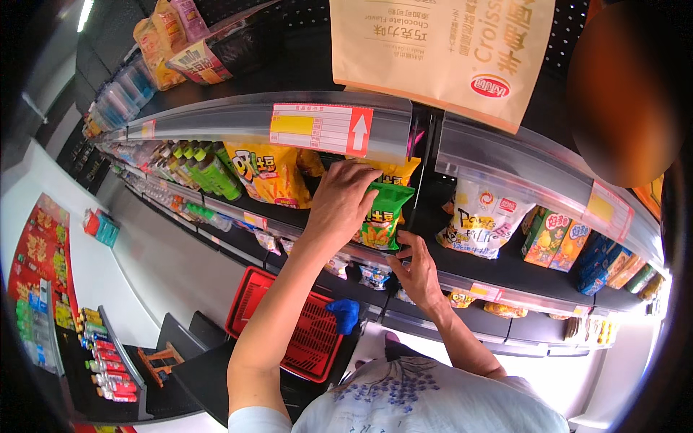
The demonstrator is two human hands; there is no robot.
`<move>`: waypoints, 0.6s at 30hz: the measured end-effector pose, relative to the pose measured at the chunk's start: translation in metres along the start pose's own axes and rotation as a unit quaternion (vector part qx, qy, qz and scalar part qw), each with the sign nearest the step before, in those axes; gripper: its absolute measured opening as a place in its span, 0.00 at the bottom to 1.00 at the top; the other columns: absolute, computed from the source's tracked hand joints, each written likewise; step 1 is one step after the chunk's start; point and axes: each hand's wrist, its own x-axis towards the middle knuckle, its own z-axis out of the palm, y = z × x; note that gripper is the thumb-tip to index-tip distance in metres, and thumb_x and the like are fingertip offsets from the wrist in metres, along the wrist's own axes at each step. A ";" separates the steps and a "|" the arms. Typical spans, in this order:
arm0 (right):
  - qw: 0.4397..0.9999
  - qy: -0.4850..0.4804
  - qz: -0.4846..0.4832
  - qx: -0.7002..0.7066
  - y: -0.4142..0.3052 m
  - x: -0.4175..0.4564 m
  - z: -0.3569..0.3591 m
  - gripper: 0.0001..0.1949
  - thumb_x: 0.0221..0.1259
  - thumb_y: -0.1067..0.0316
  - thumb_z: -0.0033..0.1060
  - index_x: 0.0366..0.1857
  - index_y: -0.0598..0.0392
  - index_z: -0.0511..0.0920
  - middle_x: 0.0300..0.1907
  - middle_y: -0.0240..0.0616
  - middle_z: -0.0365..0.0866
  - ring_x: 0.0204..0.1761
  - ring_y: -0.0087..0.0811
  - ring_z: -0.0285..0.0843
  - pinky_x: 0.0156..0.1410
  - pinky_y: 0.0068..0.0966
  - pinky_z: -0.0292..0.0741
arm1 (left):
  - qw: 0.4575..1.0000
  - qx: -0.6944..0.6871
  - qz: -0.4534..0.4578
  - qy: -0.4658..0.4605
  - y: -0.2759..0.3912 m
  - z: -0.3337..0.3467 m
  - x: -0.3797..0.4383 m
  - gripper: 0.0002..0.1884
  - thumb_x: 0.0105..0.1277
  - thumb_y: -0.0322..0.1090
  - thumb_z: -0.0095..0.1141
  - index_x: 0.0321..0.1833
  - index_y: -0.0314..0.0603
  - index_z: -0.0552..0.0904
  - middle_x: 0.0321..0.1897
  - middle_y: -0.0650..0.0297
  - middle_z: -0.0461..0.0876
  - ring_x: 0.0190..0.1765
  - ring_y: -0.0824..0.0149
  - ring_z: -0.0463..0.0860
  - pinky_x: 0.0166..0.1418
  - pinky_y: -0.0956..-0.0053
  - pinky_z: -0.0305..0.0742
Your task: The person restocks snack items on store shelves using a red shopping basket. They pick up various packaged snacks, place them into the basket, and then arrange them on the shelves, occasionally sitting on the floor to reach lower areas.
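Note:
A green snack bag stands at the front of a middle store shelf, before a yellow snack bag. Over the top of these bags reaches my left hand, its thumb by the green bag's upper left edge; whether it grips a bag cannot be told. Just right of the green bag's lower corner is my right hand, fingers apart and nothing held. A larger yellow snack bag stands left of my left hand. To the right stands a white snack bag.
A red plastic basket with a blue cloth-like item sits below left. Clear shelf edging with price tags runs above my hands. Small boxes stand at right, green bottles at left. A large tan package overhangs the upper shelf.

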 end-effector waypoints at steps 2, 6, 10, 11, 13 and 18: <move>1.000 -0.012 0.010 -0.001 0.004 0.002 0.002 0.27 0.64 0.68 0.71 0.65 0.63 0.70 0.54 0.51 0.79 0.42 0.40 0.83 0.47 0.36 0.82 | 0.998 0.021 -0.028 -0.053 -0.003 0.004 0.004 0.12 0.70 0.34 0.61 0.54 0.43 0.85 0.53 0.57 0.84 0.60 0.50 0.78 0.69 0.58 0.70; 1.000 -0.026 0.000 -0.012 0.023 0.003 0.006 0.29 0.64 0.68 0.71 0.66 0.66 0.69 0.56 0.55 0.79 0.44 0.41 0.84 0.50 0.37 0.81 | 0.995 -0.005 -0.033 -0.091 -0.005 0.002 0.009 0.06 0.69 0.35 0.61 0.43 0.41 0.84 0.44 0.57 0.84 0.54 0.50 0.80 0.63 0.56 0.72; 0.999 -0.026 0.010 0.028 0.015 0.001 0.010 0.25 0.66 0.74 0.67 0.66 0.62 0.71 0.58 0.49 0.81 0.45 0.33 0.84 0.38 0.26 0.82 | 0.998 0.007 0.017 -0.052 -0.004 -0.021 -0.009 0.05 0.68 0.34 0.61 0.38 0.40 0.81 0.37 0.59 0.84 0.48 0.52 0.82 0.57 0.58 0.75; 0.999 -0.021 -0.004 0.041 0.009 0.002 0.010 0.25 0.66 0.74 0.67 0.66 0.63 0.71 0.58 0.49 0.80 0.44 0.33 0.84 0.38 0.26 0.82 | 0.999 0.006 0.014 -0.043 0.001 -0.034 -0.016 0.05 0.68 0.33 0.61 0.38 0.40 0.81 0.37 0.60 0.84 0.47 0.52 0.82 0.56 0.58 0.76; 0.998 -0.007 -0.024 0.059 0.002 0.000 0.006 0.25 0.66 0.74 0.68 0.65 0.64 0.71 0.59 0.49 0.79 0.43 0.34 0.85 0.36 0.25 0.81 | 1.000 0.002 0.012 -0.018 0.016 -0.062 -0.029 0.04 0.68 0.32 0.61 0.39 0.40 0.81 0.41 0.61 0.87 0.47 0.54 0.84 0.51 0.59 0.77; 0.989 -0.030 0.010 0.146 -0.048 -0.012 0.015 0.20 0.70 0.77 0.63 0.64 0.61 0.75 0.61 0.45 0.78 0.54 0.33 0.83 0.46 0.26 0.85 | 0.991 0.010 -0.133 0.024 0.025 -0.130 -0.105 0.06 0.65 0.27 0.65 0.39 0.38 0.79 0.41 0.57 0.86 0.41 0.50 0.85 0.45 0.61 0.78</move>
